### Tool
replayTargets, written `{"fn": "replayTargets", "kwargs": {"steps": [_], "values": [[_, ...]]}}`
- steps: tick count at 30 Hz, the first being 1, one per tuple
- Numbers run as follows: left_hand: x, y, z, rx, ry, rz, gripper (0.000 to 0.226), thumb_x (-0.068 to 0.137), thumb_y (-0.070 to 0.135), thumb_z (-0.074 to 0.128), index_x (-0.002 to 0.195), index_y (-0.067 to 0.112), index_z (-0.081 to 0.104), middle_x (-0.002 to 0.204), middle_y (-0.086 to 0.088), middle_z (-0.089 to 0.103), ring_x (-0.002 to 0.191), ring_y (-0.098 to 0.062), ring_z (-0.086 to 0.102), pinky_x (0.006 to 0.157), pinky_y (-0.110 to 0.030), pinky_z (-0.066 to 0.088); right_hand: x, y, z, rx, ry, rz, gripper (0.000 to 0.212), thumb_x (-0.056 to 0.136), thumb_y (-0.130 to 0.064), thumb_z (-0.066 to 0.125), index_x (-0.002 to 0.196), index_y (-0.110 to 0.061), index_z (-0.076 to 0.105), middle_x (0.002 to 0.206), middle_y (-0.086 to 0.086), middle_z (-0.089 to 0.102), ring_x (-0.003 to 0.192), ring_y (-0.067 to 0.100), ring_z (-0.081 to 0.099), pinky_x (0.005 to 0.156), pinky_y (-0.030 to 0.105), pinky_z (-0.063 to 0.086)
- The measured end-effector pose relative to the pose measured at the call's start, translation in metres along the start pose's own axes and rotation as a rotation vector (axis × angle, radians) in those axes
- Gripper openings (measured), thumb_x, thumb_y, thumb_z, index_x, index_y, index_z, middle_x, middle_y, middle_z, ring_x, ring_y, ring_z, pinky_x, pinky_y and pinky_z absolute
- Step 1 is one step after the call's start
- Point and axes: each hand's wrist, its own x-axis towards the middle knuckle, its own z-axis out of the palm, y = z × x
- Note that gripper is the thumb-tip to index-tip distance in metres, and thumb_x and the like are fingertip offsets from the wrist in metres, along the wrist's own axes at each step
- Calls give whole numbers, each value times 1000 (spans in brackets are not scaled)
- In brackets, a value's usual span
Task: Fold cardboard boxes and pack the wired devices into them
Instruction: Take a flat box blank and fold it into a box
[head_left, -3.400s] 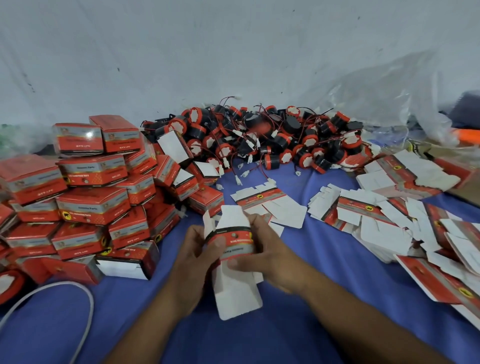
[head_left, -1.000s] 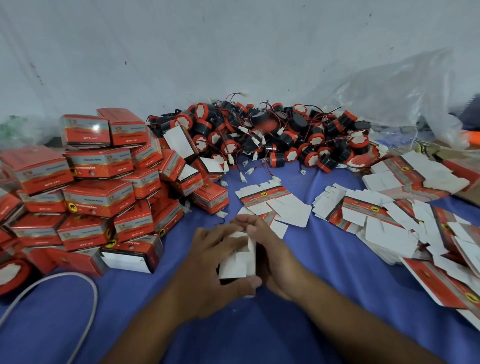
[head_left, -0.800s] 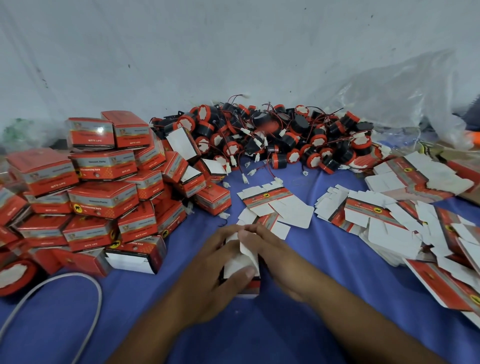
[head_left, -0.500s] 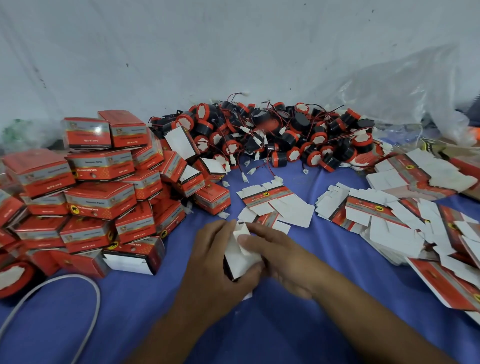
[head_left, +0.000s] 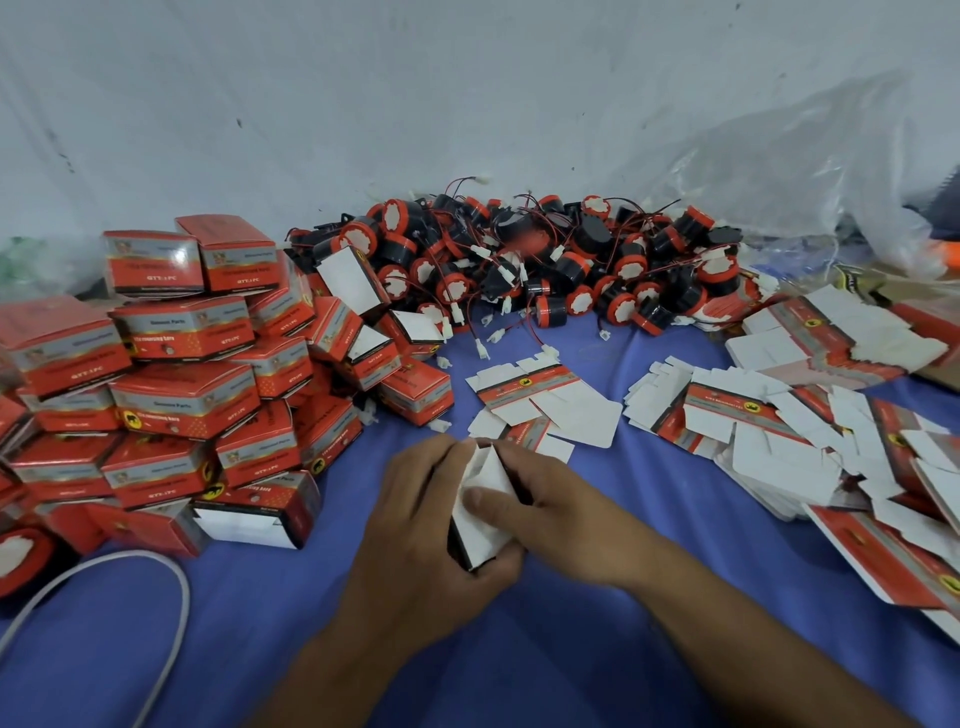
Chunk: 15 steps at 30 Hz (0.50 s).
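Lower centre, left hand (head_left: 415, 530) and right hand (head_left: 558, 512) grip the half-folded box (head_left: 485, 540) over blue cloth (head_left: 260, 649), fingers (head_left: 439, 465) curled round it; light thin card, likely creases easily, hold by edges.

2 hands on a half-folded box (head_left: 480, 512) on the blue cloth (head_left: 571, 649), left hand (head_left: 426, 530) cupping it, right hand (head_left: 550, 499) pinching its flap, boxed stack (head_left: 176, 389) left of it, wired devices (head_left: 545, 265) behind, flat blanks (head_left: 779, 415) to its right
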Motion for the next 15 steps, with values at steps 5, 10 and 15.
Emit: {"fn": "replayTargets", "kwargs": {"steps": [5,10,15], "values": [[0,-4,0,-45,-4,2,68,78,40,69,125,-8,58,124,-17,57,116,-28,56,101,-30,46,1,6,2,104,-17,5,34,100,-33,53,134,-31,53,119,-3,67,112,16,62,95,41,54],[-2,-8,-1,-69,-35,-2,70,81,44,68,127,-8,57,129,-18,56,122,-25,52,106,-24,42,4,10,14,373,37,72,52,98,-29,63,145,-43,43,139,-13,56,125,6,57,105,33,50],[-3,-10,0,-103,-22,-13,71,78,40,71,128,-8,56,131,-18,55,124,-25,53,105,-28,44,5,10,14,151,1,44,67,94,-66,46,151,-58,12,150,-43,22,135,-25,21,114,10,26]]}}
